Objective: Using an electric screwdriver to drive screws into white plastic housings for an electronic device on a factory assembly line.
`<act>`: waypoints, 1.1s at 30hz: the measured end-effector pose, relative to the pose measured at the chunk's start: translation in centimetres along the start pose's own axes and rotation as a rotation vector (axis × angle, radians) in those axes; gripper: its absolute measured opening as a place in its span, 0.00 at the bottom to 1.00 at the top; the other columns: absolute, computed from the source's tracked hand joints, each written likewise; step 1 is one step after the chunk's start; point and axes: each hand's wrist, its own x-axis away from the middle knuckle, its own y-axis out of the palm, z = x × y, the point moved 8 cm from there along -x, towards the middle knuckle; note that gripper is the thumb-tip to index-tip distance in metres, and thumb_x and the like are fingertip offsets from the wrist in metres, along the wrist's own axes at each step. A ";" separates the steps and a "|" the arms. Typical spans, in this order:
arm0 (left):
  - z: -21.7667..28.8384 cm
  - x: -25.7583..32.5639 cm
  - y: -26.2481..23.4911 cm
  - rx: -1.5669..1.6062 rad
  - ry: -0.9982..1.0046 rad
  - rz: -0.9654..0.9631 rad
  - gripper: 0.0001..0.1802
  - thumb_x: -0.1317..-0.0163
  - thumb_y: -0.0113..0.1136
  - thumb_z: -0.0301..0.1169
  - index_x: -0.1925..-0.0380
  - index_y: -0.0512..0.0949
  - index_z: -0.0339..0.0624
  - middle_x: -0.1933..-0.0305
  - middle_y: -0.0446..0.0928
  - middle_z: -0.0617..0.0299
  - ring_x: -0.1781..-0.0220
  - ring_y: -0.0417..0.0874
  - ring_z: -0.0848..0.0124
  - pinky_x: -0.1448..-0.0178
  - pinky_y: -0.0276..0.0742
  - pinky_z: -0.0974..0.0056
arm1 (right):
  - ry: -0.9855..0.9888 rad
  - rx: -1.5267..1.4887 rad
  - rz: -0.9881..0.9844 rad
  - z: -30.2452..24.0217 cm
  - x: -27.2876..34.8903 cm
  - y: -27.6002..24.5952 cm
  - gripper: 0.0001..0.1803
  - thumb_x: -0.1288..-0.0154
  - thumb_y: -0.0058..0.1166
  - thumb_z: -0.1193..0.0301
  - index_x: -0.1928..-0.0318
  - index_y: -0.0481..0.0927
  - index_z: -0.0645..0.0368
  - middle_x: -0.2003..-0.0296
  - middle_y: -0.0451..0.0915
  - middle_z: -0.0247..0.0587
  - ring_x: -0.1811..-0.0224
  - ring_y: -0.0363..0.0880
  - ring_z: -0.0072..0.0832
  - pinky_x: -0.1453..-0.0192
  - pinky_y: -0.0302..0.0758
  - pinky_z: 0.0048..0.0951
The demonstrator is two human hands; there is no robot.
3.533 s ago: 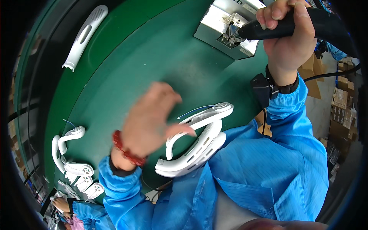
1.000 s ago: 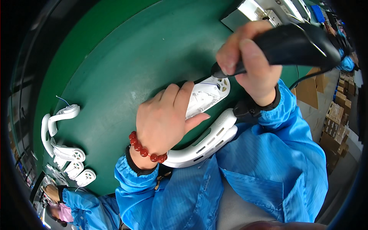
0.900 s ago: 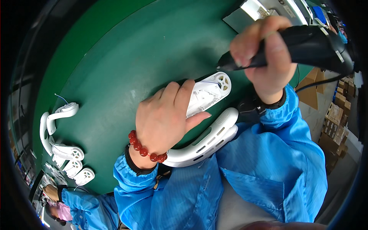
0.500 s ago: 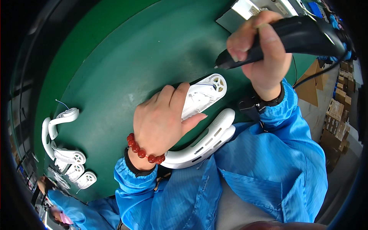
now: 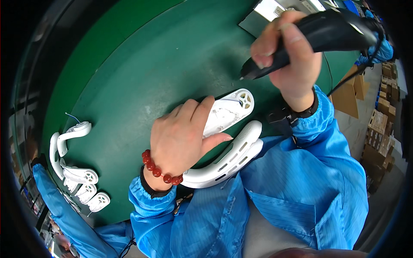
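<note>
My right hand (image 5: pixel 297 60) grips a black electric screwdriver (image 5: pixel 331 32), its tip pointing down and left above the table, apart from the white part below. My left hand (image 5: pixel 183 133) is closed over a white neck fan (image 5: pixel 223 112), pressing it on the table. The fan's open end shows a round spoked wheel and a thin blue wire; the rest lies hidden under my palm. Nearer to me runs a curved white slotted arm (image 5: pixel 228 161), its left end beneath my left wrist; I cannot tell whether it joins the held part.
Several white neck fan parts (image 5: pixel 79 174) lie at the left of the green table (image 5: pixel 142 81). A co-worker's blue sleeve (image 5: pixel 64 206) is at the lower left. A white box-like unit (image 5: pixel 262 15) stands at the back, with a black cable (image 5: pixel 350 77) and cartons (image 5: pixel 372 133) to the right.
My right hand and the screwdriver have shifted slightly left. My left hand stays on the fan part. At the lower left, the co-worker's arm has reached farther forward.
</note>
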 end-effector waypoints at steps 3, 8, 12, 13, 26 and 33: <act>0.3 0.0 0.1 -0.005 0.004 -0.026 0.39 0.54 0.75 0.53 0.45 0.78 0.42 0.62 0.78 0.58 0.64 0.84 0.58 0.64 0.80 0.58 | 0.044 0.027 0.022 1.3 0.8 -0.1 0.09 0.25 0.45 0.66 0.52 0.71 0.56 0.76 0.73 0.43 0.80 0.69 0.27 0.72 0.71 0.34; 0.2 0.2 -0.2 -0.018 -0.069 0.045 0.39 0.54 0.76 0.51 0.45 0.78 0.41 0.60 0.79 0.58 0.60 0.83 0.57 0.59 0.80 0.56 | -0.035 -0.208 -0.008 -0.2 0.0 -0.5 0.11 0.23 0.41 0.63 0.50 0.72 0.53 0.74 0.73 0.36 0.77 0.69 0.23 0.70 0.69 0.31; 0.8 -0.3 -2.4 0.037 -0.006 0.234 0.30 0.53 0.76 0.41 0.48 0.81 0.43 0.58 0.79 0.61 0.57 0.79 0.58 0.51 0.75 0.55 | -0.010 -0.490 0.034 -1.3 -0.1 0.2 0.13 0.22 0.41 0.58 0.51 0.71 0.53 0.74 0.73 0.34 0.80 0.68 0.22 0.72 0.68 0.28; 0.9 -0.2 -2.9 0.074 -0.002 0.309 0.27 0.53 0.76 0.39 0.51 0.83 0.45 0.57 0.79 0.63 0.57 0.78 0.60 0.51 0.72 0.56 | 0.030 -0.546 0.038 -1.5 0.0 0.8 0.13 0.22 0.42 0.58 0.51 0.71 0.53 0.75 0.73 0.36 0.81 0.68 0.24 0.74 0.68 0.30; 0.6 0.9 -3.7 0.143 0.003 0.413 0.09 0.51 0.74 0.23 0.68 0.85 0.41 0.65 0.79 0.60 0.63 0.78 0.60 0.58 0.71 0.59 | 0.003 -0.546 -0.272 -3.6 0.6 5.0 0.13 0.23 0.42 0.58 0.50 0.71 0.53 0.74 0.75 0.39 0.80 0.70 0.28 0.73 0.69 0.34; 0.6 0.6 -3.5 0.232 -0.024 0.408 0.06 0.47 0.70 0.20 0.69 0.84 0.38 0.63 0.80 0.57 0.63 0.80 0.60 0.58 0.74 0.59 | -0.049 -0.460 -0.284 -4.1 0.8 4.1 0.14 0.23 0.41 0.58 0.49 0.70 0.53 0.72 0.74 0.37 0.78 0.70 0.25 0.71 0.69 0.32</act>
